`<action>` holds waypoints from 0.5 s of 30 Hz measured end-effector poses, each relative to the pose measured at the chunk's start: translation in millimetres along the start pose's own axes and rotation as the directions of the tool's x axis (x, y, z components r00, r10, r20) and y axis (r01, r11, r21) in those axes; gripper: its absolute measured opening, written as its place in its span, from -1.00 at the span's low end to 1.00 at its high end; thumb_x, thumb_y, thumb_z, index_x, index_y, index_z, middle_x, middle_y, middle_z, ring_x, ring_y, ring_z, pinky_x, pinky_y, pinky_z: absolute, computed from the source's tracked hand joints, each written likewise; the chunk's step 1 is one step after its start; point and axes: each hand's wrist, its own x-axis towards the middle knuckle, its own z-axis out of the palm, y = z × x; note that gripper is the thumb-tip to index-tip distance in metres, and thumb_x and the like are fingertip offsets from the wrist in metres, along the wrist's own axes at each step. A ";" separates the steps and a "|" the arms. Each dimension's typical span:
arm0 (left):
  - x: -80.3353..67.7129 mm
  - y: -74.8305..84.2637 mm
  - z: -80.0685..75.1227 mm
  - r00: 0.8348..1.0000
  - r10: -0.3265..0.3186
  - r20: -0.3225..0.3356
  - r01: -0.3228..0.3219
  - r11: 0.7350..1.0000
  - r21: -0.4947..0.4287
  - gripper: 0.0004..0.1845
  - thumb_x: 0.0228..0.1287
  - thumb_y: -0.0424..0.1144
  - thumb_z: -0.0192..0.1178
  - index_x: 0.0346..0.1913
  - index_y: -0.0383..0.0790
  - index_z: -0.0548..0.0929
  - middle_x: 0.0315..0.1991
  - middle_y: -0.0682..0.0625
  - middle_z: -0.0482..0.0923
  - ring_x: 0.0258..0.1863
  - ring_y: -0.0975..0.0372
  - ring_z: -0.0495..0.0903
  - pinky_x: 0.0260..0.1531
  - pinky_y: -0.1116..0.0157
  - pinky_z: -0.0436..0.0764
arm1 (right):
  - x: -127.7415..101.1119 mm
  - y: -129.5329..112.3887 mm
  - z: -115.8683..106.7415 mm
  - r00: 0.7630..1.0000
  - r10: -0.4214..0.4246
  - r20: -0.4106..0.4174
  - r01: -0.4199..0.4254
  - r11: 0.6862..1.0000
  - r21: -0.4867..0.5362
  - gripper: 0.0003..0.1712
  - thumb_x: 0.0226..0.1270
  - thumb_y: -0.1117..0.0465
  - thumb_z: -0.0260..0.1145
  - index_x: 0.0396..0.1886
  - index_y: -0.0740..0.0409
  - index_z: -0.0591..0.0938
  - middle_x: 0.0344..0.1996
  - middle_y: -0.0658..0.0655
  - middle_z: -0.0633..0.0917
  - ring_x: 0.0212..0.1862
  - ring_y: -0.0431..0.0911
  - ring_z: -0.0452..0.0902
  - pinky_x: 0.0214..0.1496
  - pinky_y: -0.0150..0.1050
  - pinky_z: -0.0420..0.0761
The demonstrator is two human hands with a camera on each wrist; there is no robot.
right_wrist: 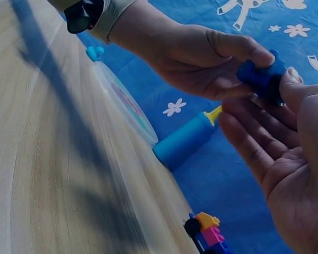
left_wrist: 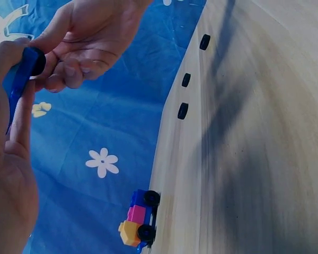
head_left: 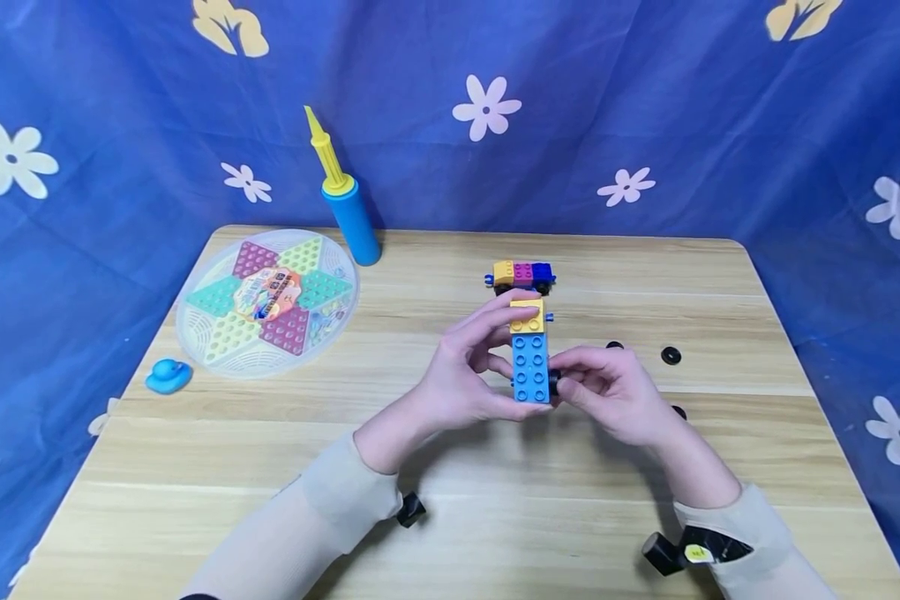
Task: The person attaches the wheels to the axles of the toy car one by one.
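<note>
**Both hands on a brick car above the table**

At the far left of the wooden table [head_left: 495,517] lies a small blue duck toy [head_left: 168,376], and just beyond it a round Chinese checkers board [head_left: 267,302] with coloured triangles. Behind the board's far edge stands a blue and yellow hand pump [head_left: 345,198], upright against the flowered blue cloth [head_left: 645,100].

In the middle, the left hand [head_left: 465,375] grips the blue and yellow brick car [head_left: 529,354], fingers curled over its far yellow end and thumb at its near end; the piece is held up off the table, between the two hands. The right hand [head_left: 615,392] touches the car's near right side, its fingertips pinching a black wheel [head_left: 553,382] against the blue brick.

Beyond the hands, a finished small brick car [head_left: 522,276] in yellow, pink and blue stands on the table. To the right lie loose black wheels [head_left: 671,356], apart from one another.
</note>
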 end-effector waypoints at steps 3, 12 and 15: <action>0.1 -0.6 -0.2 1.000 -0.007 0.018 0.007 1.000 0.026 0.06 -0.30 -0.71 0.67 0.43 -0.45 0.43 0.52 -0.27 0.28 0.14 -0.07 0.68 -0.43 0.09 0.79 | 2.4 -0.5 1.2 0.999 0.024 0.047 -0.024 1.000 0.008 -0.81 0.58 0.50 0.21 0.06 0.50 0.65 -0.15 0.15 0.79 -0.22 -0.10 0.79 -0.18 -0.14 0.80; -2.8 0.9 -4.0 0.997 -0.060 0.047 0.051 0.985 0.166 0.19 -0.28 -0.49 0.78 0.55 -0.24 0.38 0.55 -0.08 0.32 0.22 0.04 0.60 -0.24 0.14 0.79 | 1.9 0.4 4.0 0.996 0.048 0.077 -0.050 0.998 0.023 -0.89 0.60 0.45 0.21 -0.16 0.34 0.66 -0.34 0.16 0.77 -0.32 -0.08 0.76 -0.27 -0.24 0.76; -4.5 1.2 -6.1 0.996 -0.076 0.049 0.064 0.975 0.214 0.22 -0.27 -0.43 0.80 0.57 -0.18 0.37 0.54 0.00 0.32 0.27 0.05 0.54 -0.24 0.13 0.79 | 2.2 -0.5 5.7 0.994 0.058 0.097 -0.062 0.997 0.038 -0.87 0.62 0.42 0.20 -0.20 0.28 0.64 -0.42 0.17 0.76 -0.38 -0.02 0.75 -0.31 -0.22 0.74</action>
